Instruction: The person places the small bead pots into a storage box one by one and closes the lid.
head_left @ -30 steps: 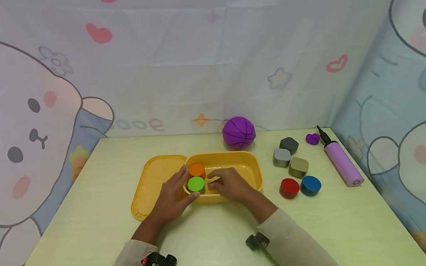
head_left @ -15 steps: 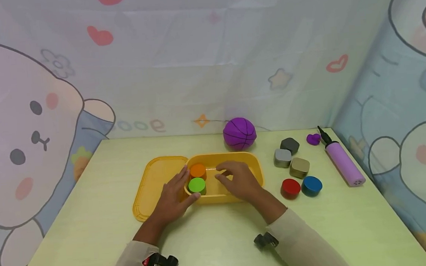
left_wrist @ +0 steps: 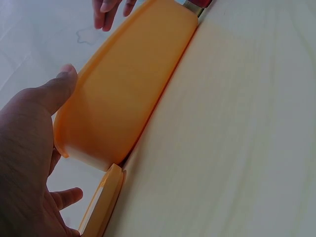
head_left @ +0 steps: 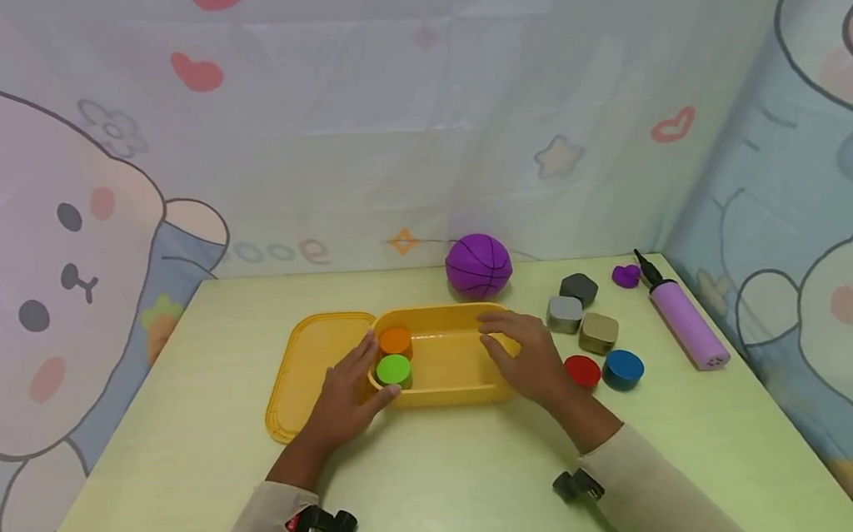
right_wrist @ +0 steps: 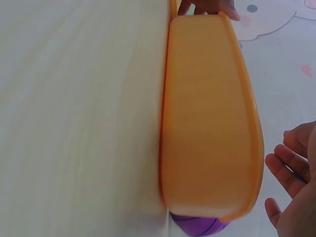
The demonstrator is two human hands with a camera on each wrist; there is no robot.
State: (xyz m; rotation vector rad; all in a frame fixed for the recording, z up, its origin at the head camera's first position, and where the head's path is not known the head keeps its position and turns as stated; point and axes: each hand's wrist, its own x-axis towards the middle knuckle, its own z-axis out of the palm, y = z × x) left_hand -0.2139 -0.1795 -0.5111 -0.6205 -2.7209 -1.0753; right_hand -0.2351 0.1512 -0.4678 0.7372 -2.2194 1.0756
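Both the orange block [head_left: 396, 340] and the green block [head_left: 394, 370] sit at the left end of the box [head_left: 448, 397] in the head view; the right hand [head_left: 527, 358] has moved right, leaving them unheld, its fingertips above the box's right end. The left hand [head_left: 341, 394] lies at the box's left end, partly over the lid [head_left: 302, 363]. The left wrist view shows its thumb against the rim, fingers extended, not clasping. In the right wrist view, the right hand's fingers are relaxed, grasping nothing, apart from the box.
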